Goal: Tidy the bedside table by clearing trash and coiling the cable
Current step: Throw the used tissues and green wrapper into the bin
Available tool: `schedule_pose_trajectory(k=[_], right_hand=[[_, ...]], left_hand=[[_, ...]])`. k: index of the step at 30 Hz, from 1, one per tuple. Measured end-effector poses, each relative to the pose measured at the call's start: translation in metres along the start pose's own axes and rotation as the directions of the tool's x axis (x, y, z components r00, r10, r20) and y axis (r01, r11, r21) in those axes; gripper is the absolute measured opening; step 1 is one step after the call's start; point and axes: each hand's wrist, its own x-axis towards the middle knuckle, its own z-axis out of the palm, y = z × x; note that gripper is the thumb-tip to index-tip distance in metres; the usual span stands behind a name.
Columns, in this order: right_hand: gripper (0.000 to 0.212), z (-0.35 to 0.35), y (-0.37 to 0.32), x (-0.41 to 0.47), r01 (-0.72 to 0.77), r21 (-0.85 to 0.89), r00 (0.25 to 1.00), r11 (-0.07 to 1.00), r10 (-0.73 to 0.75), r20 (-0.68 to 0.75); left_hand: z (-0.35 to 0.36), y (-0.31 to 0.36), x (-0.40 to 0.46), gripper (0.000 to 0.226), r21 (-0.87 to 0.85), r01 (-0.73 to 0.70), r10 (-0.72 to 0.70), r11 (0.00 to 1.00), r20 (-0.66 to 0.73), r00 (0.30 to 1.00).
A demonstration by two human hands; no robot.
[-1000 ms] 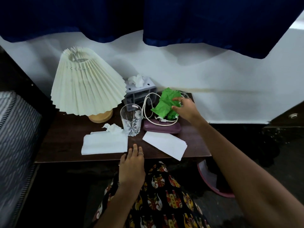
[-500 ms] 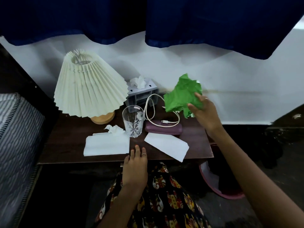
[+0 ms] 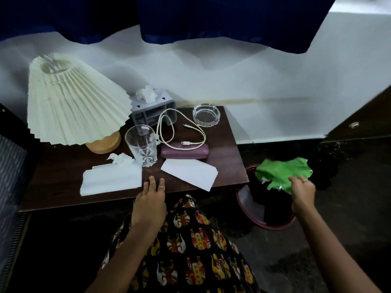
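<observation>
My right hand (image 3: 303, 192) holds a crumpled green wrapper (image 3: 282, 172) over the dark red waste bin (image 3: 249, 205) on the floor, to the right of the bedside table (image 3: 228, 153). A white cable (image 3: 182, 132) lies in loose loops on the table, partly across a purple case (image 3: 185, 152). My left hand (image 3: 150, 203) rests flat on the table's front edge, fingers straight. A crumpled tissue (image 3: 120, 158) lies beside a flat white tissue sheet (image 3: 111, 180). A white paper (image 3: 189, 173) lies near the front right.
A pleated cream lamp (image 3: 72, 100) stands at the left. An empty drinking glass (image 3: 141, 144), a grey tissue holder (image 3: 153, 108) and a clear glass ashtray (image 3: 206, 114) are on the table. A mattress edge (image 3: 10, 178) is at far left. A blue curtain hangs above.
My right hand lifted the green wrapper off the table and carried it right and down to above the bin. The ashtray it covered is now visible. My left hand stayed put.
</observation>
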Motion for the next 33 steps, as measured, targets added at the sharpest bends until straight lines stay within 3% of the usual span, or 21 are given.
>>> schedule_pose_trajectory(k=[3,6,8,11,15,17,24,29,33], right_hand=[[0.031,0.003,0.051,0.031,-0.146,-0.077,0.988,0.986,0.142,-0.054],[0.024,0.012,0.061,0.019,-0.235,-0.076,0.97,0.969,0.229,-0.082],[0.021,0.017,0.065,0.015,-0.272,-0.051,0.961,0.961,0.268,-0.072],[0.031,0.022,0.084,0.026,-0.317,-0.057,0.949,0.947,0.315,-0.032],[0.01,0.027,0.082,0.025,-0.362,-0.042,0.932,0.931,0.363,0.015],[0.021,0.029,0.079,0.025,-0.355,-0.011,0.934,0.935,0.355,0.045],[0.036,0.038,0.041,0.023,-0.208,-0.069,0.975,0.976,0.212,0.067],[0.034,0.057,-0.015,0.0,0.046,-0.09,0.99,0.995,-0.034,0.135],[0.033,0.088,-0.05,-0.042,0.309,-0.159,0.927,0.938,-0.259,0.271]], left_hand=[[0.001,0.001,0.002,0.069,0.025,0.001,-0.002,1.0,0.008,1.0],[0.002,0.001,0.004,0.069,0.029,0.005,-0.006,1.0,0.018,1.0],[0.002,0.001,0.005,0.069,0.033,0.001,-0.002,0.999,0.015,1.0],[0.003,0.001,0.005,0.069,0.039,0.002,-0.003,0.999,0.011,1.0],[0.004,0.003,0.005,0.068,0.049,0.006,-0.006,0.999,0.007,1.0],[0.004,0.003,0.005,0.067,0.051,0.01,-0.011,0.999,0.009,1.0],[0.002,0.004,0.005,0.068,0.051,0.011,-0.012,0.999,0.016,1.0],[-0.001,0.003,0.004,0.068,0.055,0.004,-0.006,0.998,0.026,1.0],[-0.002,0.003,0.003,0.068,0.036,0.01,-0.011,0.999,0.028,1.0]])
